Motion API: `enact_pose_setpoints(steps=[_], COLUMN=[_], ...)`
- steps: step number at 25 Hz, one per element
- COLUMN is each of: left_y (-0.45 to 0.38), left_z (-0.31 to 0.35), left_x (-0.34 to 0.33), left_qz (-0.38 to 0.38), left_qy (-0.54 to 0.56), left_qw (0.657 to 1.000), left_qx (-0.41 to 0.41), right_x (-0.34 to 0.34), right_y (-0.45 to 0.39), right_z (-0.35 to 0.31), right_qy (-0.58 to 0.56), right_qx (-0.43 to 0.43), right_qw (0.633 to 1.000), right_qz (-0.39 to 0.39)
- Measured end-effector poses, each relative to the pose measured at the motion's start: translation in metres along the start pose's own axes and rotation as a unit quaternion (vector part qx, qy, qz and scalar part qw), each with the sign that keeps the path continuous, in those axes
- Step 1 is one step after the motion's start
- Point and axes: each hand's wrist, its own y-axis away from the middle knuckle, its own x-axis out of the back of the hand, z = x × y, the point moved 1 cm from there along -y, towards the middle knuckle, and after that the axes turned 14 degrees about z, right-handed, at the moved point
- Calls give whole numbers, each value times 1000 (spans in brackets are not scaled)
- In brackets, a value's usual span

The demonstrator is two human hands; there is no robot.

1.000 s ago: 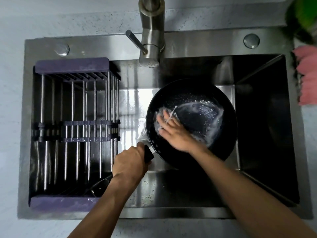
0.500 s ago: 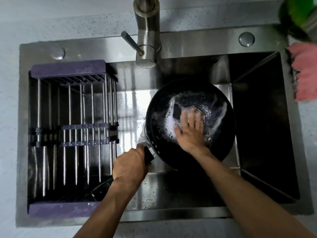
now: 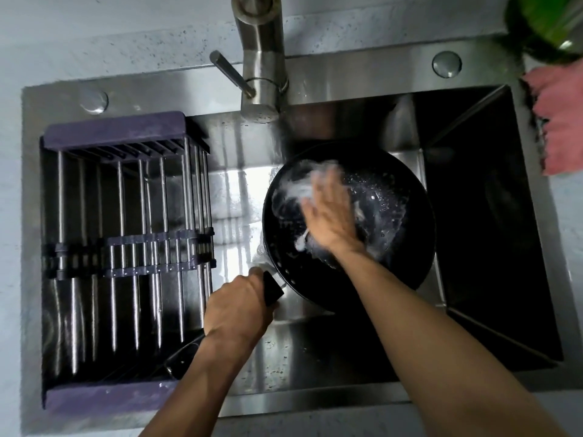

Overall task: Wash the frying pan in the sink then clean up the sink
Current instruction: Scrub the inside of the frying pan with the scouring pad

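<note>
Frying pan, black and streaked with suds, sits in the steel sink just below the faucet, right of the purple-ended drying rack. My left hand is closed tight around the pan's handle at the pan's lower-left edge. My right hand, blurred, lies flat and spread inside the pan toward its left side; whether a sponge sits under the palm I cannot tell. Risk as I judge it: soapy fingers could slip on the handle and let the pan twist or bang the sink wall, and hard scrubbing could fling foam toward the pink cloth on the tabletop right of the pan.
</note>
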Motion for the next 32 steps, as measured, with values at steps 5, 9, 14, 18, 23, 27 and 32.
enact_pose_setpoints(steps=[5,9,14,18,23,27,32], left_y=[-1,2,0,2,1,-1,0], left_z=[0,1,3,4,5,6,5], left_x=[0,1,0,3,0,0,1], left_qz=[-8,-3,-13,5,6,5,13], left_qy=[10,-3,-20,-29,-20,-17,-27], left_qw=[1000,1000,999,999,998,998,999], left_qx=[22,23,36,34,56,57,43], right_x=[31,44,68,60,73,72,83], right_y=[40,90,51,109,107,119,135], right_z=[27,33,62,37,57,34,52], right_qy=[52,126,51,-20,86,-19,102], right_qx=[36,-6,-13,75,79,98,143], right_qw=[989,956,960,911,936,932,945], right_qz=[-136,-266,-274,-404,-331,-349,-276])
